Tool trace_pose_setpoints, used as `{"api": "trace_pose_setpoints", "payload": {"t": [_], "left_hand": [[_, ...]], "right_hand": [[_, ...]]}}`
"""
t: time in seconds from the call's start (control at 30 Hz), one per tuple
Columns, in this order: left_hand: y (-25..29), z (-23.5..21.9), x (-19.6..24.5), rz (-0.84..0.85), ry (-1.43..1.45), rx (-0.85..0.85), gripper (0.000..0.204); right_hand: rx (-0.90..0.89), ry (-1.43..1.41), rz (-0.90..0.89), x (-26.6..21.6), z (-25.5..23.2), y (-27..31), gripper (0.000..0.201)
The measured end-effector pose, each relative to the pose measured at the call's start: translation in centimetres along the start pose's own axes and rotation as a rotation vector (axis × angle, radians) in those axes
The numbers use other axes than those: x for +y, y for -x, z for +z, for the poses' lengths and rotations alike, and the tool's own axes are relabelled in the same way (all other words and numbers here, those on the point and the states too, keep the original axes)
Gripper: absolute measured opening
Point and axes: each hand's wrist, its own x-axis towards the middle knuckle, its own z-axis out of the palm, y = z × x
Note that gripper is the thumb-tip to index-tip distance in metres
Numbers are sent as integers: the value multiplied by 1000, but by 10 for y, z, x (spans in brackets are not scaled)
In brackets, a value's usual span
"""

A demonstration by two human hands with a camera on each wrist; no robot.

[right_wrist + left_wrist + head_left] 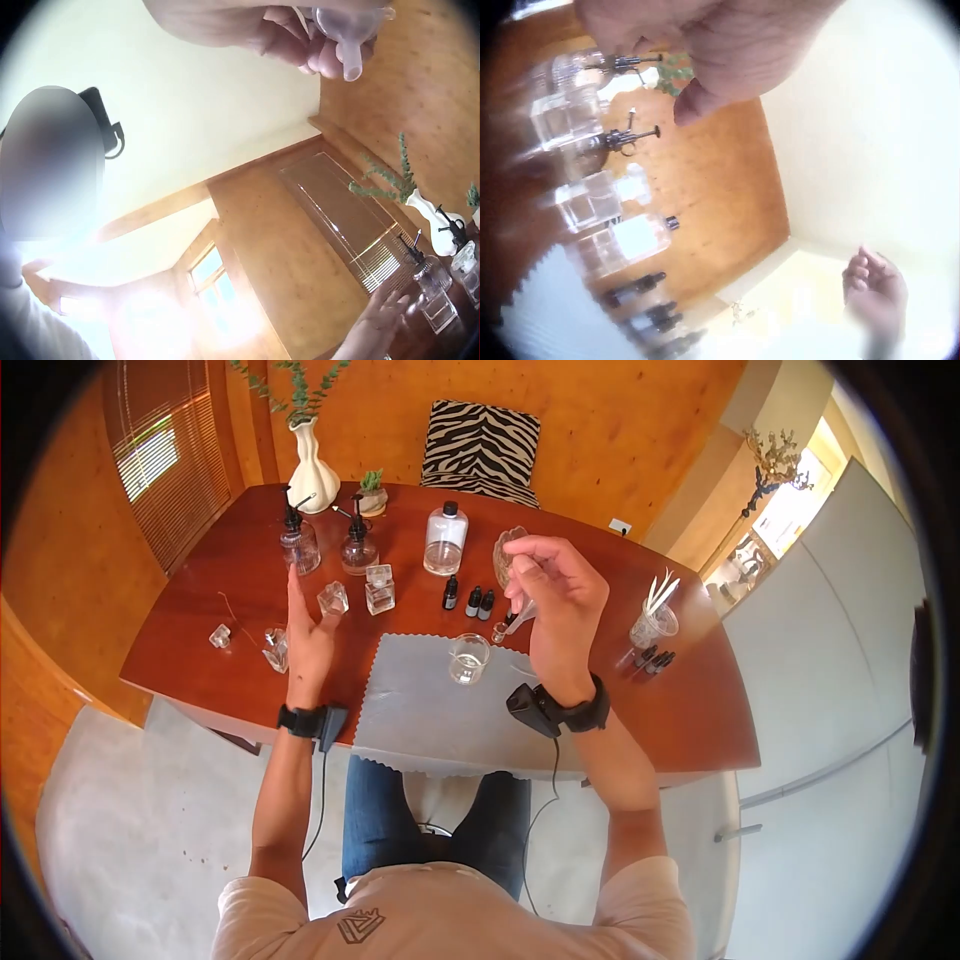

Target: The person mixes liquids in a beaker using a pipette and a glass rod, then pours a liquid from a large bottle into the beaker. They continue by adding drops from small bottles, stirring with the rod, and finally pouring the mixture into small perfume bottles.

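Head view, centre of frame: right hand raised above the table, fingers curled round a small clear funnel. The bowl of the funnel shows at the upper left of the hand, the spout points down toward the lower left of the fist. Most of the funnel wall is covered by fingers; its outline is hard to follow against the wood. In the right wrist view, top right, the same funnel is seen from below, spout end visible, bowl cut off by the frame edge.

Left hand, left of centre: fingers straight and held together, edge-on, holding nothing. A small faceted glass bottle sits just beside its fingertips; whether they touch cannot be told. In the left wrist view only a thumb and part of the palm show at the top, blurred.

Below the right hand, a small glass beaker stands on the grey mat. A tiny vial stands under the spout, partly hidden by it. Row of dark dropper bottles behind it, one partly hidden by the hand. Upper centre: large clear bottle. The left wrist view smears all bottles at its left side.
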Motion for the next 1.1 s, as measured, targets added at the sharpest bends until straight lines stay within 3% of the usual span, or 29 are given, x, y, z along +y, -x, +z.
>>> {"api": "trace_pose_setpoints", "payload": {"t": [0.1, 0.23, 0.3, 0.5, 0.6, 0.7, 0.73, 0.83, 1.03, 1.1], "left_hand": [[25, -1, 78, 128, 7, 22, 56], [55, 7, 133, -54, 474, -311, 28], [61, 15, 140, -50, 525, -311, 24], [57, 16, 131, -172, 690, -310, 21], [55, 13, 117, -185, 794, -325, 24], [50, 5, 96, -209, 909, -333, 28], [48, 3, 92, -218, 947, -335, 29], [44, -3, 85, -223, 950, -383, 30], [42, -9, 64, -108, 873, -476, 28], [45, -9, 55, -137, 668, -309, 23]], "right_hand": [[-46, 61, -154, -1, 25, 7, 12], [-88, 205, -281, 5, 58, 18, 9], [-123, 209, -334, 6, 73, 21, 10], [-160, 273, -436, 13, 90, 25, 14], [-212, 172, -348, 12, 88, 20, 20], [-534, 351, -385, 13, 70, -3, 27], [-610, 357, -283, 13, 67, -3, 33], [-726, 523, -161, 4, 70, 4, 34], [-796, 475, -121, 6, 77, 3, 31], [-807, 627, -73, 1, 82, -1, 30]]}}
